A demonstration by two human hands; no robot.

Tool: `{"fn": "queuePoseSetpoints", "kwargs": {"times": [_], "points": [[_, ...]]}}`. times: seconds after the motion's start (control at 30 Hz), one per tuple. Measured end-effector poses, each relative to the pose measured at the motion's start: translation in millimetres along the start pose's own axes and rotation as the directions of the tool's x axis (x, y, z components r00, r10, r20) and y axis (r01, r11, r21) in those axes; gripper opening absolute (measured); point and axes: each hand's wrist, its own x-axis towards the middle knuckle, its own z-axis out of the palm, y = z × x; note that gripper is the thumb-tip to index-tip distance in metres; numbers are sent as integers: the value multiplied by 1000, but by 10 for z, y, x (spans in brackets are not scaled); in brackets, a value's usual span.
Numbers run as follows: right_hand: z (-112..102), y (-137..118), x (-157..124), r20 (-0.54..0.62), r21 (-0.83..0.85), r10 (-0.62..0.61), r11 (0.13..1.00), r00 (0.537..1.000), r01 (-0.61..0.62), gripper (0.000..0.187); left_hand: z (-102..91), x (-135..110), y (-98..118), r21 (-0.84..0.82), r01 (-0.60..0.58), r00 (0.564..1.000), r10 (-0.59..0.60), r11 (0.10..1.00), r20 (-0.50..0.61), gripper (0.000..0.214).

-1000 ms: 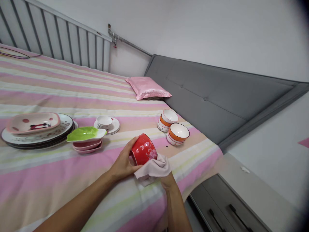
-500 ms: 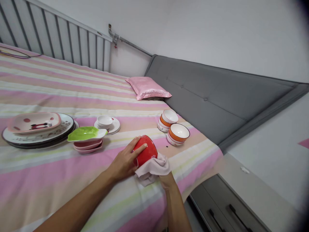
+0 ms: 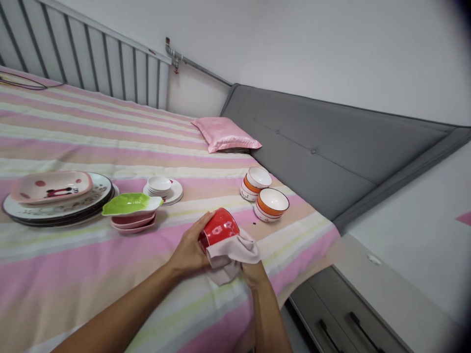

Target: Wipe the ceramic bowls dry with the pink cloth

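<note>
Tilted on its side above the bed is a red bowl [image 3: 220, 226] with a pale flower pattern on its outside. My left hand [image 3: 191, 247] grips it from the left, fingers curled round the rim side. A pale pinkish-grey cloth [image 3: 233, 252] covers the lower right of the bowl. My right hand [image 3: 252, 269] is closed on this cloth and presses it against the bowl; its fingers are mostly hidden under the folds. To the right of the hands stand two short stacks of bowls, one topped by a white bowl [image 3: 259, 176], the other by an orange-sided bowl [image 3: 273, 202].
A striped bedspread [image 3: 91, 260] covers the bed. On the left are stacked large plates [image 3: 99, 189] under a pink dish [image 3: 53, 185], a green leaf-shaped dish [image 3: 130, 202] on pink dishes, and small white bowls [image 3: 159, 184]. A pink pillow [image 3: 226, 133] lies near the grey headboard [image 3: 316, 132].
The red bowl has turned in my left hand, so its flower pattern now faces up. My left fingers have shifted back towards the bowl's left edge. The cloth stays against the bowl.
</note>
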Motion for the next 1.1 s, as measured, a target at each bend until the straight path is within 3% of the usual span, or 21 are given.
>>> {"fn": "queuePoseSetpoints", "kwargs": {"times": [0.1,0.2,0.33,0.5,0.67,0.8,0.87,0.93,1.1], "points": [[-15,-9,-8,-16,12,32,999,999,-32,43,21,22,7,-279,175,983,-181,944,3,112],[-34,-21,-17,-42,-76,-3,997,999,0,38,25,37,16,-461,218,963,-265,860,-40,104],[-59,-18,-35,61,-165,0,986,998,10,35,15,28,26,-686,311,932,-354,658,82,80],[-76,-5,-53,179,-256,-27,964,983,73,34,-25,30,-32,-791,447,846,-484,418,222,43],[-52,-123,-51,214,-349,-50,929,975,124,40,-69,66,-33,-861,453,804,-525,233,280,37],[-29,-181,-48,222,-372,-50,919,974,132,36,-104,86,-11,-851,515,745,-546,107,382,40],[-26,-165,-42,209,-361,-42,925,977,118,36,-113,90,-7,-845,527,739,-541,95,401,42],[-30,-129,-34,214,-347,-36,931,976,111,34,-114,90,-5,-851,509,762,-525,127,378,42],[-58,-1,-15,176,-287,-63,951,982,112,39,-99,70,13,-831,465,831,-474,304,291,39]]}}
